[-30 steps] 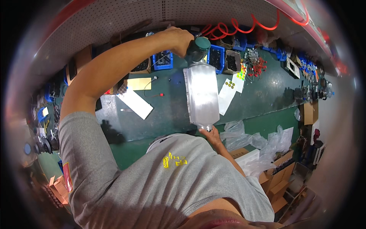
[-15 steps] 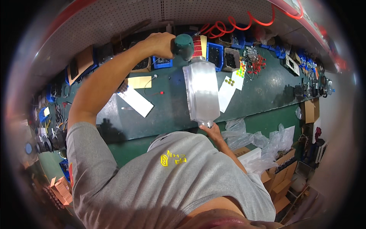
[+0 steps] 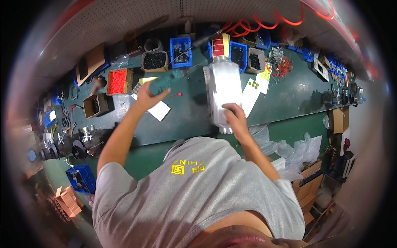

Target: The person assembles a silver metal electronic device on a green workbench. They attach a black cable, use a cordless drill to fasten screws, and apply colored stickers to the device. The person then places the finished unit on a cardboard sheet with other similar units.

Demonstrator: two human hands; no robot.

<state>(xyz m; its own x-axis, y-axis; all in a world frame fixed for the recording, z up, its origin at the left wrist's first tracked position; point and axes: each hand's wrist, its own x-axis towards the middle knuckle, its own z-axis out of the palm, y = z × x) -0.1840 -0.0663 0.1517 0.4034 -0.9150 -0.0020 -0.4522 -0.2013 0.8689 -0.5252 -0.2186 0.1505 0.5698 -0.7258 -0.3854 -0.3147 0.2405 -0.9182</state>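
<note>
In my left hand [image 3: 149, 97], fingers wrapped round its grip, is a green power screwdriver [image 3: 166, 81]. It is held left of a long silver metal housing [image 3: 225, 84] and is somewhat smeared by motion. The housing lies lengthwise on the green bench, its narrow end with the round rim towards me. My right hand [image 3: 237, 120] touches the upper face near that end, thumb and forefinger bent close together. Whether a small part sits between those fingertips cannot be made out.
Beyond the housing stand blue bins [image 3: 180, 53] of small parts and a carton of black pieces [image 3: 154, 60]. A box of red parts [image 3: 118, 81] is at left. White sheets [image 3: 249, 96] lie right of the housing. A coiled red hose [image 3: 264, 25] hangs above the back.
My left hand has brought the power screwdriver back from the housing's far end, leftward and nearer me. My right hand has shifted from the housing's near end onto its upper face.
</note>
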